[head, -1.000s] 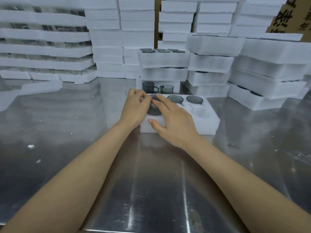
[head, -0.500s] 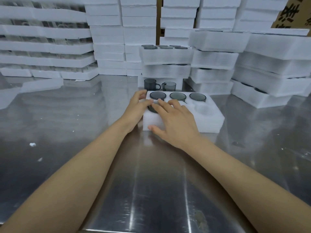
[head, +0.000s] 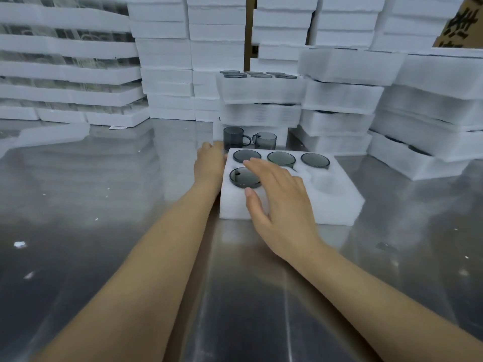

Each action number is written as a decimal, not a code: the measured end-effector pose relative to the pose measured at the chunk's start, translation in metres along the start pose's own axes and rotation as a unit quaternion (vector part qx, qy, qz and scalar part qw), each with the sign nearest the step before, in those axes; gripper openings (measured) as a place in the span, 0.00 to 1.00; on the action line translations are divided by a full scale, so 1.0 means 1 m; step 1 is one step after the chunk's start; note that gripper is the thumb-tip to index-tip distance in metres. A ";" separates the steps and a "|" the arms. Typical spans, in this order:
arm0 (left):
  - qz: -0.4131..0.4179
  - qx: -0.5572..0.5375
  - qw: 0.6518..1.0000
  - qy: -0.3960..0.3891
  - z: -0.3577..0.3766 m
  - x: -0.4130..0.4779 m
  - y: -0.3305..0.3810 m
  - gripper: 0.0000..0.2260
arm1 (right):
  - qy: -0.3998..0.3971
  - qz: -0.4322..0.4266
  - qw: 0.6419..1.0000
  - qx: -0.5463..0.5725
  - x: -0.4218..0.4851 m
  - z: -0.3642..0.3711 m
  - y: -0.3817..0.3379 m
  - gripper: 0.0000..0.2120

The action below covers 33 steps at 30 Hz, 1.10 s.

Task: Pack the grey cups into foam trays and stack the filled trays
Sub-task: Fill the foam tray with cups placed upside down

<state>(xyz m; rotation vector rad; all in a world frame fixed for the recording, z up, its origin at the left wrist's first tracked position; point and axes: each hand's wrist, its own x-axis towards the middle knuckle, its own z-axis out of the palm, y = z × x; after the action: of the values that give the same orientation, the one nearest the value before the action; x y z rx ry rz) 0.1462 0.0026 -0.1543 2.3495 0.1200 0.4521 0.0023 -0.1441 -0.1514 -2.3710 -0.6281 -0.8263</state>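
A white foam tray (head: 337, 207) lies on the steel table in front of me. Three grey cups fill its back row, among them the back right cup (head: 315, 160). Another grey cup (head: 241, 177) sits in the front left hole. The front right hole (head: 324, 182) is empty; the front middle hole is hidden under my right hand (head: 279, 197), which lies flat and open over the tray, fingertips at the front left cup. My left hand (head: 210, 163) rests against the tray's left side, holding nothing. Two loose grey cups, a tall one (head: 234, 137) and a short one (head: 265, 140), stand behind the tray.
A stack of filled foam trays (head: 261, 90) rises right behind the loose cups, cup rims showing on top. More foam tray stacks (head: 423, 105) crowd the right and back. Long foam stacks (head: 68, 74) line the left. A cardboard box (head: 460, 24) stands at top right.
Both hands have let go of the front left cup, which now sits in its hole. My left hand has slid to the tray's left side and my right hand has flattened.
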 end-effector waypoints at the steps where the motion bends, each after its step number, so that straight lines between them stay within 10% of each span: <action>1: -0.001 0.015 1.000 0.001 0.002 0.006 -0.001 0.18 | 0.009 -0.003 1.000 0.017 0.000 0.000 0.000 0.21; 11: 0.069 0.158 0.984 -0.031 0.009 0.045 0.002 0.20 | 0.006 -0.055 0.998 -0.028 0.003 0.004 0.002 0.13; 19: 0.101 0.175 0.974 0.104 0.001 0.020 0.001 0.08 | -0.037 -0.057 0.997 -0.045 0.004 -0.001 0.004 0.16; 26: 0.065 0.014 0.963 0.262 -0.023 -0.040 -0.005 0.05 | -0.037 -0.058 0.998 -0.007 -0.001 -0.005 0.005 0.17; 33: 0.203 -0.150 0.914 0.317 -0.046 -0.088 0.007 0.05 | 0.079 -0.004 0.985 0.156 -0.001 -0.016 0.010 0.19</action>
<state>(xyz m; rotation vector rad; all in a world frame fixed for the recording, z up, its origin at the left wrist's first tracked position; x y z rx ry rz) 0.0477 0.0081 -0.1437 1.8391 -0.1342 1.3315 0.0005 -0.1619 -0.1450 -2.0022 -0.6508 -0.8424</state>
